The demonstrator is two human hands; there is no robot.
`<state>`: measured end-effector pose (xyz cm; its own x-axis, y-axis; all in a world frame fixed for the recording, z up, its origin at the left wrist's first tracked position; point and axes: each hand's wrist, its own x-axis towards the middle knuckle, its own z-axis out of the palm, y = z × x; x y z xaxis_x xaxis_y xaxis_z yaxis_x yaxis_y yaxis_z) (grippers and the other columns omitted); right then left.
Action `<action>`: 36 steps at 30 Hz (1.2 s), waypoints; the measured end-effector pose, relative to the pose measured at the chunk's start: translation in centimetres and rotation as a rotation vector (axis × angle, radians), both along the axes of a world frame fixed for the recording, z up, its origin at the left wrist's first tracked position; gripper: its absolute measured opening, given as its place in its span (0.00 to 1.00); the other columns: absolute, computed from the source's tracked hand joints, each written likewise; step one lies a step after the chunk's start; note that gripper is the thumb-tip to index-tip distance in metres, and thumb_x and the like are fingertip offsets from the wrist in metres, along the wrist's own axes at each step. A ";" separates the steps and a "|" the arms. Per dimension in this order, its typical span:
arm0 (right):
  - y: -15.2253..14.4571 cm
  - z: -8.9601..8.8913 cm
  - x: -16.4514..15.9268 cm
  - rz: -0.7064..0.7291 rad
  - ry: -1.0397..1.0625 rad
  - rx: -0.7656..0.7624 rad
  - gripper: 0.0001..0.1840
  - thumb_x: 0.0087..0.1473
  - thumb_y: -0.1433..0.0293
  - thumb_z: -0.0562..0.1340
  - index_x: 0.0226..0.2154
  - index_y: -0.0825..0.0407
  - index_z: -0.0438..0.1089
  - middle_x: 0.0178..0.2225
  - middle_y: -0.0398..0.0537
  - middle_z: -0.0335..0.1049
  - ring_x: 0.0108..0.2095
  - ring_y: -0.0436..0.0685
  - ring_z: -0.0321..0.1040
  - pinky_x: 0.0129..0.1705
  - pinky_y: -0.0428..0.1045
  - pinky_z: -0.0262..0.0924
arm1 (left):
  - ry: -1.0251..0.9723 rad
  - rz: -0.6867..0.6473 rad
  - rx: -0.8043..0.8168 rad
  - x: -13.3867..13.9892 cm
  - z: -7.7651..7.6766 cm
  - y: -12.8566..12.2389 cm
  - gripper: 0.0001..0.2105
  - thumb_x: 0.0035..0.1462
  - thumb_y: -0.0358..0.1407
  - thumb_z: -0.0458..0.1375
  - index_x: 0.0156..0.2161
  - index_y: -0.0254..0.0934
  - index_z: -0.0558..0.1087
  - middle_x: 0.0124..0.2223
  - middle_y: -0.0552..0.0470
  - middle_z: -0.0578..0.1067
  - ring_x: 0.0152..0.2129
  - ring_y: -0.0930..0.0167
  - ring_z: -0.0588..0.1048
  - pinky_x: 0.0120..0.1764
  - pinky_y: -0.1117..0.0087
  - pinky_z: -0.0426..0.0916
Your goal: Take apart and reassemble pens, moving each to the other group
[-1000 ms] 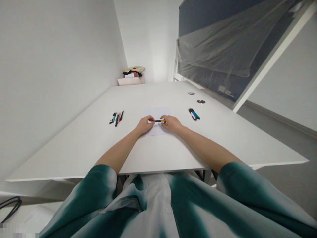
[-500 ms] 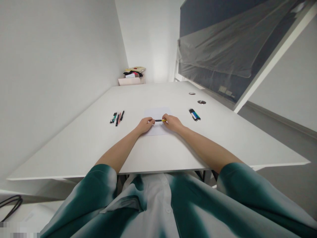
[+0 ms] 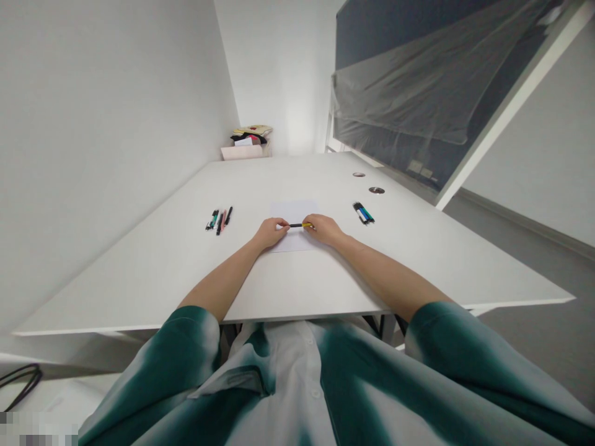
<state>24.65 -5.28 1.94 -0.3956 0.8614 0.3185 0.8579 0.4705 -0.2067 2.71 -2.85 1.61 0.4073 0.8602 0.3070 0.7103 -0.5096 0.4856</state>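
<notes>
So we've got both hands out over the middle of the worktop, each pinching one end of a slim pen with a black half and a yellow half (image 3: pixel 300 225). Our left hand (image 3: pixel 269 233) has its fingertips closed on the black end, and our right hand (image 3: pixel 325 230) has its fingertips closed on the yellow end. The pen's long axis runs straight left to right between them, roughly level, held just above a plain white sheet of paper (image 3: pixel 294 210). We can't tell whether it touches the paper. Neither hand is nearer, since each already has an end, so anything done to the pen has to go along that left-right line.

Further out, a small row of pens in black, teal and pink (image 3: pixel 219 220) lies to the left, well apart from our left hand. A second small bunch of pens in black, blue and green (image 3: pixel 363 214) lies to the right, near our right hand but not touching. It all sits on the wide white worktop (image 3: pixel 162 266), with two round cable holes (image 3: pixel 376 190) further back and a pile of stuff (image 3: pixel 251 133) at the far end.
</notes>
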 end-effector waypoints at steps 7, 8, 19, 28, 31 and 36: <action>0.3 -0.2 0.1 0.022 -0.012 0.008 0.13 0.62 0.71 0.57 0.45 0.51 0.75 0.44 0.51 0.76 0.43 0.57 0.71 0.42 0.48 0.58 | 0.077 -0.007 0.010 0.0 0.1 0.1 0.12 0.58 0.36 0.57 0.43 0.36 0.80 0.46 0.47 0.81 0.46 0.62 0.77 0.54 0.62 0.68; 0.3 -0.2 0.2 0.023 -0.019 0.008 0.13 0.62 0.71 0.57 0.45 0.51 0.76 0.44 0.51 0.76 0.44 0.57 0.71 0.42 0.48 0.58 | 0.085 -0.006 0.013 0.0 0.1 0.1 0.12 0.58 0.36 0.57 0.43 0.36 0.81 0.46 0.47 0.81 0.46 0.62 0.77 0.54 0.63 0.68; 0.4 -0.4 0.2 0.018 -0.007 -0.011 0.14 0.62 0.70 0.56 0.45 0.49 0.76 0.45 0.50 0.76 0.43 0.57 0.71 0.42 0.48 0.59 | 0.105 -0.005 0.043 0.0 0.3 -0.1 0.12 0.58 0.36 0.56 0.42 0.37 0.81 0.46 0.48 0.81 0.46 0.62 0.77 0.54 0.62 0.68; 1.5 -0.1 1.6 -0.135 0.366 -0.097 0.09 0.52 0.65 0.65 0.36 0.51 0.76 0.34 0.49 0.76 0.35 0.57 0.69 0.37 0.49 0.58 | 0.067 0.074 0.095 -0.5 0.3 -0.1 0.11 0.59 0.37 0.56 0.42 0.38 0.79 0.45 0.47 0.81 0.46 0.62 0.76 0.54 0.60 0.67; 2.1 -0.2 2.1 -0.108 0.697 -0.250 0.08 0.47 0.66 0.67 0.31 0.52 0.74 0.28 0.46 0.73 0.30 0.53 0.66 0.34 0.49 0.58 | 0.083 0.076 0.095 -0.8 0.3 0.0 0.12 0.59 0.37 0.55 0.42 0.38 0.79 0.45 0.47 0.81 0.46 0.62 0.76 0.54 0.60 0.67; 2.3 -0.1 2.0 -0.074 1.175 -0.440 0.13 0.45 0.62 0.67 0.33 0.52 0.73 0.27 0.44 0.71 0.26 0.50 0.63 0.30 0.46 0.56 | 0.137 0.055 0.113 -0.6 0.3 -0.2 0.12 0.60 0.38 0.54 0.42 0.39 0.79 0.44 0.47 0.81 0.45 0.61 0.75 0.53 0.58 0.67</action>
